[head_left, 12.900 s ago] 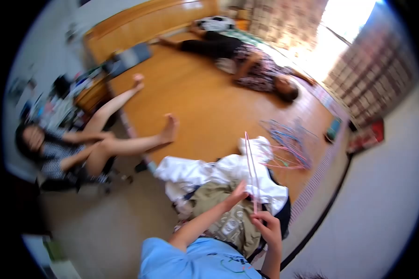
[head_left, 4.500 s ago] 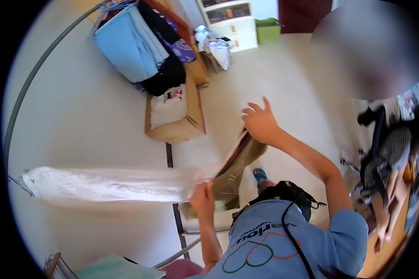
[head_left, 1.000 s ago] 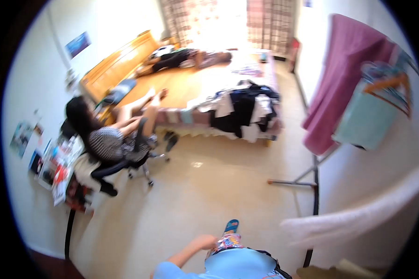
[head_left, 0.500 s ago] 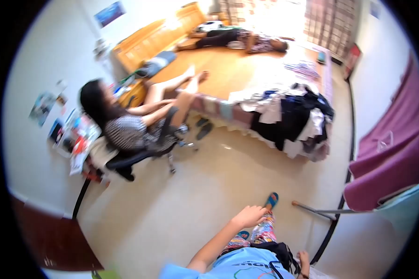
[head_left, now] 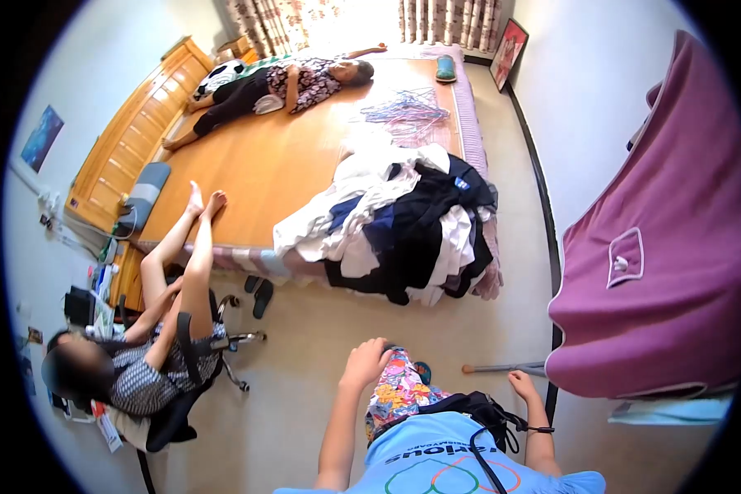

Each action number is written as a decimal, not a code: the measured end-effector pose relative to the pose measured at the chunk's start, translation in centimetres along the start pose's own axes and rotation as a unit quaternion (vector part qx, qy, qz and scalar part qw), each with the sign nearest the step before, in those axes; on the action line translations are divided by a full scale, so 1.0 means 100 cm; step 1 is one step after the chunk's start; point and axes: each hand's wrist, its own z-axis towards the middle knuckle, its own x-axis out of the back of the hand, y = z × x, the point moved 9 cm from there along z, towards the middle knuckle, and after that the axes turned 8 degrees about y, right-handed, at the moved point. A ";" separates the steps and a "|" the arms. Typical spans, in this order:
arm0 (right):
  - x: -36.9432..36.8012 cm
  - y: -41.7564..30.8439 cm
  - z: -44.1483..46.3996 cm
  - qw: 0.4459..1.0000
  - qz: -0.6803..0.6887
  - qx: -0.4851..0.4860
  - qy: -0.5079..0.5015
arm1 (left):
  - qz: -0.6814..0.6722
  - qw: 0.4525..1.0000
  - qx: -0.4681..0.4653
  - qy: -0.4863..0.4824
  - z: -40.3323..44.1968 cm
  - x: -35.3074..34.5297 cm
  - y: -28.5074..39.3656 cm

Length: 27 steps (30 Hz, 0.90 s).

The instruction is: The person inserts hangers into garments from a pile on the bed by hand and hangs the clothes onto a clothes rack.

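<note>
My left hand (head_left: 365, 362) is held out in front of my body above the patterned trousers (head_left: 403, 387), back upward, fingers loosely extended and nothing in it. At my right side hangs my right hand (head_left: 522, 384), its fingers loosely curled with no object visible in them. Close to that hand, a crutch-like grey pole with a brown tip (head_left: 502, 368) reaches out from under the purple cloth (head_left: 634, 272). Ahead, a heap of black and white clothes (head_left: 420, 222) lies over the near corner of the bed (head_left: 263, 181). Several thin hangers (head_left: 407, 111) lie behind the heap.
On the left, a person (head_left: 165, 354) sits in a wheeled office chair (head_left: 193, 354) with feet on the bed. Another person (head_left: 280, 86) lies across the bed's far side. Dark slippers (head_left: 260, 296) are on the floor by the bed. A framed picture (head_left: 509, 53) leans against the right wall.
My view has turned right and come nearer the bed; the clothes heap and purple cloth look closer. My left hand has shifted left in view. The seated person's head has turned.
</note>
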 end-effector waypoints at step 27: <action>-0.049 -0.479 0.537 0.905 -0.255 0.326 0.100 | -0.053 0.972 0.225 -0.032 0.506 -0.071 -0.183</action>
